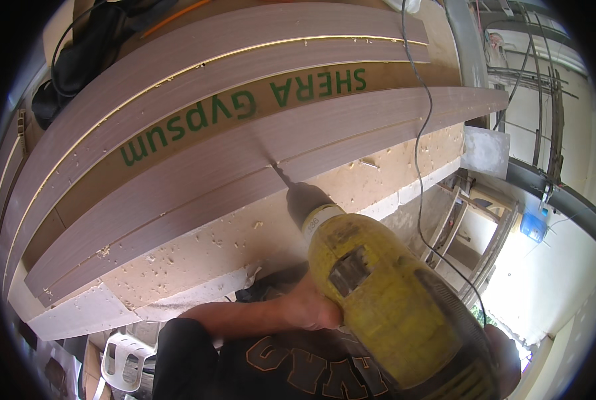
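A worn yellow power drill point(384, 287) fills the lower middle, angled away from me. Its spiral bit point(282, 175) meets the groove of a brown grooved plank point(224, 160); how deep it sits I cannot tell. My left hand point(314, 305) is closed against the drill's left side near the front, its fingers partly hidden beneath. At the rear of the tool, my right hand point(506, 357) wraps round its back end, mostly covered by the drill body. Wood shavings point(103, 252) lie on the plank near its left end.
Two more brown planks point(244, 40) lie beyond, along a board with green lettering point(211, 113). Shavings dot the pale board point(211, 267) at the near side. A black cable point(420, 167) crosses the planks at right. A white plastic chair point(126, 360) stands below left.
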Demonstrator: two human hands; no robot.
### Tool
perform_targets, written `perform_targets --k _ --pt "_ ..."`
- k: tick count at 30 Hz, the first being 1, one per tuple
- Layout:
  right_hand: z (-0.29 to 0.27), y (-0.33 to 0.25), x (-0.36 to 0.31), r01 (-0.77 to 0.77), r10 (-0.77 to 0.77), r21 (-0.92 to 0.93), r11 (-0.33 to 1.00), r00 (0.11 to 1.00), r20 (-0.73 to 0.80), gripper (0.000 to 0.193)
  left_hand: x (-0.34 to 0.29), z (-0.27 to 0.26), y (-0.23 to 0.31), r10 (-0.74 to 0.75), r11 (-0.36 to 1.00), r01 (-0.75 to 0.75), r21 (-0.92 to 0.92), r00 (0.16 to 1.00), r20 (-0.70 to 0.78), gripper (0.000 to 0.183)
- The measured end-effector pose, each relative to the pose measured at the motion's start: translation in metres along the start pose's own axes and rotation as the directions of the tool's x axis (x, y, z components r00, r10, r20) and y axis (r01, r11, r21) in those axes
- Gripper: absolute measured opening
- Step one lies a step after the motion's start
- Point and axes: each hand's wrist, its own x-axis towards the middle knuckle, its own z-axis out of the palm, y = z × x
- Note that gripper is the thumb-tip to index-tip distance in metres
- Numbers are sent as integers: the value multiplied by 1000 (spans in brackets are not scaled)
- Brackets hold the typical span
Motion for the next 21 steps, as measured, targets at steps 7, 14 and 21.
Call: perform_targets --k 7,14,21 --pt "-14 -10 11 -147 258 -377 915 929 264 32 2 4 -2 -9 999 10 -47 1000 20 104" --pt "-1 -9 2 115 -62 -535 837 991 115 28 1 1 -4 -13 997 17 -71 999 47 103" --pt "1 -13 3 126 -146 -431 894 989 -13 26 3 2 -4 -3 998 6 -62 999 53 104"
